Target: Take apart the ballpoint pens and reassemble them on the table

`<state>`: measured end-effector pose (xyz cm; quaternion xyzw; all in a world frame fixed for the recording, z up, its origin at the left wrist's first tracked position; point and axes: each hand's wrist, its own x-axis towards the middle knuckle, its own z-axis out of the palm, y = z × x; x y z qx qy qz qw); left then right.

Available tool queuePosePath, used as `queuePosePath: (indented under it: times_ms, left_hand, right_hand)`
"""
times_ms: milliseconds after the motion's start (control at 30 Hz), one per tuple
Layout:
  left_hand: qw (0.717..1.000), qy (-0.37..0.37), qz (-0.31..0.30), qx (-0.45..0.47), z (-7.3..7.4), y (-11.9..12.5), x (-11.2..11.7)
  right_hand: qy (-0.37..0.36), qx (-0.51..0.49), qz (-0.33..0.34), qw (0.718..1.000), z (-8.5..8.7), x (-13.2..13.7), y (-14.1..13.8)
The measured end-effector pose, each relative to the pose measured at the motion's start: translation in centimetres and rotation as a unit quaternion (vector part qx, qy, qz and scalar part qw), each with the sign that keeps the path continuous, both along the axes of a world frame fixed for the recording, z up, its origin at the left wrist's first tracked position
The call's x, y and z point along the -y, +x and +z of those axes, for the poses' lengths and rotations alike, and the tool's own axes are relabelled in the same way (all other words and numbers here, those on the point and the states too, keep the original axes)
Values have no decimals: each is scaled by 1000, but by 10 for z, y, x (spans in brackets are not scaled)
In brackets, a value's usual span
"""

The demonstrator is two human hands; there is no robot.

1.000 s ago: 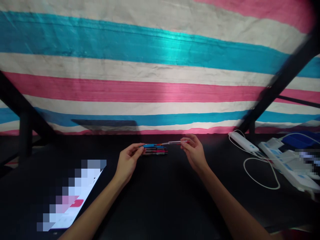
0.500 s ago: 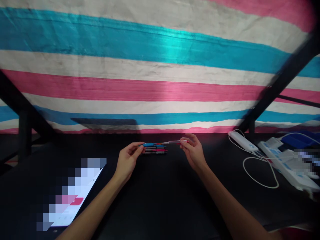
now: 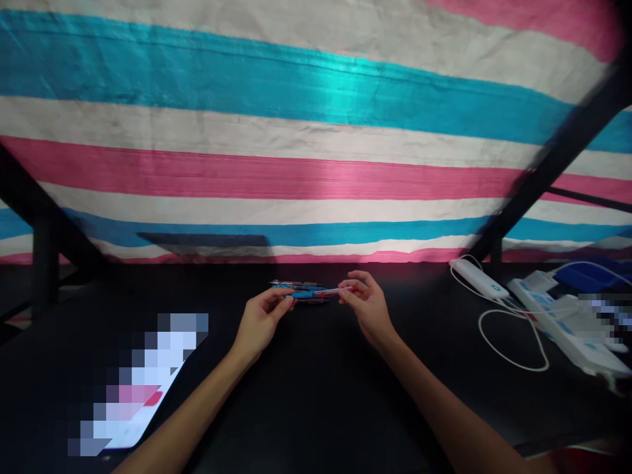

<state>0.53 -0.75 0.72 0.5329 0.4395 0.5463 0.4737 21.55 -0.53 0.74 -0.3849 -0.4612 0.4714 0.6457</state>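
Left hand point(image 3: 261, 320) and right hand point(image 3: 368, 307) each pinch something slim.
Near the loose pens point(image 3: 289, 284) on the black bench point(image 3: 316, 395), the left grips a blue barrel point(image 3: 303, 295), the right a clear tube point(image 3: 332, 291) with red on it (whether they join, I cannot tell). A white power strip point(image 3: 567, 331) lies well right of those pens.

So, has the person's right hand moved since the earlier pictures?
Yes: judged against the white power strip, the right hand has shifted leftward, farther from it and closer to the left hand.
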Motion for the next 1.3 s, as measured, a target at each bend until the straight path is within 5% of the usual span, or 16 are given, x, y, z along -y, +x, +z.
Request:
queuePosePath:
  times_ms: [667, 900, 1067, 1300]
  left_hand:
    - [999, 23, -6, -23, -1, -2, -1]
    - [1000, 24, 7, 14, 1, -5, -4]
    - [1000, 19, -3, 11, 1, -4, -3]
    - [1000, 28, -6, 7, 2, -3, -2]
  right_hand:
    - [-81, 106, 32, 991, 0, 2, 1]
    - [-31, 138, 109, 984, 13, 3, 8]
    - [-96, 207, 92, 969, 8, 1, 9]
    - [-15, 159, 117, 980, 13, 6, 11]
